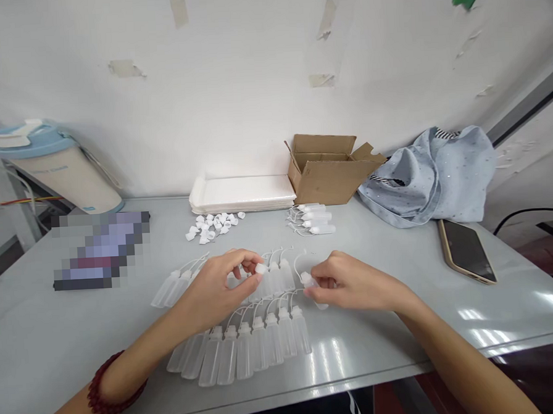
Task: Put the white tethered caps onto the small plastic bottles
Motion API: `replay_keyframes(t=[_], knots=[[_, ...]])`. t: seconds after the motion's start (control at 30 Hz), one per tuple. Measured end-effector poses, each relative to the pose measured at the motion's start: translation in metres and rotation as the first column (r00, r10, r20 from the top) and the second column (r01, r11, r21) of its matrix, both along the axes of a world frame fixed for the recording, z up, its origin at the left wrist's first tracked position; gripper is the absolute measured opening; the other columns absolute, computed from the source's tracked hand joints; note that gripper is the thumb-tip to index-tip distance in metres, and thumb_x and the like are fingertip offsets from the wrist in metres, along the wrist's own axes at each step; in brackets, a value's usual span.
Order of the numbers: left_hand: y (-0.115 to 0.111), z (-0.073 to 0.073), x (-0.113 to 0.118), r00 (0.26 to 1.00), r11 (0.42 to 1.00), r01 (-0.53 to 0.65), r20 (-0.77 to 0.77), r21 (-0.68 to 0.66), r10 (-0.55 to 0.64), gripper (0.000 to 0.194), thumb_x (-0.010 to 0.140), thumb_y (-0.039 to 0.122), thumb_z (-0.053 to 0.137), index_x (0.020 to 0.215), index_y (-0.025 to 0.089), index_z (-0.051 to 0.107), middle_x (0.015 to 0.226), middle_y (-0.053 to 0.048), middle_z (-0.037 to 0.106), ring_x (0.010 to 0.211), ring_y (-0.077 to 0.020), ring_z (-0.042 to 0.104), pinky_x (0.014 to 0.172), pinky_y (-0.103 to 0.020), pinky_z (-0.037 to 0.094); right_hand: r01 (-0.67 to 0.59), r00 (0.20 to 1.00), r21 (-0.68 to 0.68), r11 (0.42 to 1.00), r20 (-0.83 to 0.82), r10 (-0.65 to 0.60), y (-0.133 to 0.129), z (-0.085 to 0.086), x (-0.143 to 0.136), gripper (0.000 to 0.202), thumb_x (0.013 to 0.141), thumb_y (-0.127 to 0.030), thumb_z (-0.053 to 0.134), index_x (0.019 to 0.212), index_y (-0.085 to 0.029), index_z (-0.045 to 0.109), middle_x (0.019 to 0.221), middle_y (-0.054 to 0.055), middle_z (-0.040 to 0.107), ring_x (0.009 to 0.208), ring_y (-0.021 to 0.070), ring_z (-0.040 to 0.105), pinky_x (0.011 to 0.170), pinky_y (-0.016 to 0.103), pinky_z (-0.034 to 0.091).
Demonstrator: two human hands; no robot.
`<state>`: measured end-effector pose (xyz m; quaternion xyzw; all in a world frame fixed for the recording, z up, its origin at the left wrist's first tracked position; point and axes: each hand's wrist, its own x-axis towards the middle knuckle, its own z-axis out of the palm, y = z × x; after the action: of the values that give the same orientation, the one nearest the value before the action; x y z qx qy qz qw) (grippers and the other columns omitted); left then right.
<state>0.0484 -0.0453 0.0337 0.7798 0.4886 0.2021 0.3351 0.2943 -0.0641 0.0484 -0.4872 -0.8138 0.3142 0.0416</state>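
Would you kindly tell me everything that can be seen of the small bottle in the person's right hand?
The small bottle looks like translucent plastic, with a whitish neck and a thin, pale strap curving up from it. It is tilted, neck toward the upper left. The right hand holds it between thumb and fingers, which hide most of its body. It is right of similar bottles; whether it touches the table is unclear.
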Motion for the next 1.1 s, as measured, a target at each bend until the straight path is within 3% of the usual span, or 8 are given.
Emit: replay_keyframes(t=[0.1, 0.27, 0.43, 0.7, 0.9, 1.0, 1.1], knots=[[-0.004, 0.008, 0.002, 0.998, 0.995, 0.036, 0.047, -0.092, -0.032, 0.027, 0.085, 0.042, 0.049, 0.094, 0.023, 0.066, 0.091, -0.003, 0.067, 0.076, -0.0182, 0.06, 0.051, -0.023, 0.044, 0.041, 0.991, 0.004, 0.999, -0.129, -0.04, -0.001, 0.001, -0.004, 0.038, 0.085, -0.03, 0.049, 0.053, -0.018, 0.032, 0.048, -0.008, 0.031, 0.046, 0.006, 0.025, 0.044, 0.021, 0.02], [-0.007, 0.01, 0.004, 0.985, 0.972, 0.098, 0.158, -0.214, -0.064, 0.023, 0.085, 0.039, 0.052, 0.095, 0.023, 0.065, 0.09, -0.002, 0.066, 0.079, -0.0179, 0.061, 0.067, -0.029, 0.05, 0.015, 0.962, 0.054, 0.998, -0.273, 0.0, -0.004, -0.002, -0.01, 0.031, 0.087, -0.027, 0.051, 0.059, -0.016, 0.046, 0.053, -0.005, 0.045, 0.05, 0.0068, 0.036, 0.048, 0.02, 0.028], [-0.01, 0.011, 0.005, 0.962, 0.929, 0.161, 0.261, -0.334, -0.073, 0.017, 0.086, 0.033, 0.054, 0.097, 0.024, 0.063, 0.086, 0.0, 0.065, 0.076, -0.0153, 0.059, 0.068, -0.027, 0.048, 0.055, 0.935, 0.161, 0.985, -0.356, 0.006, -0.006, -0.007, -0.013, 0.02, 0.086, -0.034, 0.06, 0.087, -0.014, 0.065, 0.063, -0.003, 0.055, 0.056, 0.0082, 0.046, 0.053, 0.019, 0.037], [-0.013, 0.015, 0.006, 0.949, 0.915, 0.192, 0.306, -0.355, -0.08, 0.018, 0.085, 0.032, 0.054, 0.095, 0.022, 0.063, 0.078, 0.0, 0.06, 0.071, -0.0145, 0.057, 0.062, -0.025, 0.048, 0.238, 0.937, 0.348, 0.907, -0.326, -0.121, -0.003, -0.027, -0.017, 0.029, 0.08, -0.042, 0.064, 0.075, -0.016, 0.053, 0.056, -0.005, 0.049, 0.045, 0.0067, 0.037, 0.045, 0.019, 0.031], [-0.017, 0.01, 0.012, 0.944, 0.923, 0.179, 0.323, -0.342, -0.064, 0.021, 0.085, 0.035, 0.052, 0.094, 0.02, 0.063, 0.071, 0.0, 0.061, 0.065, -0.0143, 0.058, 0.06, -0.025, 0.048, 0.188, 0.969, 0.446, 0.875, -0.232, -0.09, -0.01, -0.037, -0.025, 0.025, 0.083, -0.037, 0.061, 0.076, -0.019, 0.045, 0.061, -0.005, 0.049, 0.045, 0.006, 0.035, 0.043, 0.018, 0.027], [-0.017, 0.007, 0.013, 0.94, 0.892, 0.183, 0.338, -0.414, -0.036, 0.023, 0.087, 0.037, 0.051, 0.099, 0.02, 0.063, 0.065, 0.001, 0.062, 0.063, -0.015, 0.061, 0.058, -0.025, 0.048, 0.119, 0.99, 0.588, 0.8, -0.136, -0.048, -0.012, -0.042, -0.027, 0.021, 0.088, -0.035, 0.054, 0.079, -0.018, 0.046, 0.067, -0.002, 0.054, 0.043, 0.0063, 0.037, 0.042, 0.02, 0.025], [-0.016, 0.006, 0.013, 0.942, 0.883, 0.184, 0.335, -0.432, -0.033, 0.028, 0.087, 0.039, 0.051, 0.104, 0.02, 0.063, 0.067, 0.0, 0.065, 0.064, -0.0159, 0.063, 0.057, -0.025, 0.047, 0.008, 1.0, 0.768, 0.64, -0.012, 0.003, -0.011, -0.045, -0.027, 0.021, 0.093, -0.032, 0.046, 0.077, -0.017, 0.047, 0.069, 0.002, 0.056, 0.047, 0.0085, 0.042, 0.042, 0.022, 0.022]])
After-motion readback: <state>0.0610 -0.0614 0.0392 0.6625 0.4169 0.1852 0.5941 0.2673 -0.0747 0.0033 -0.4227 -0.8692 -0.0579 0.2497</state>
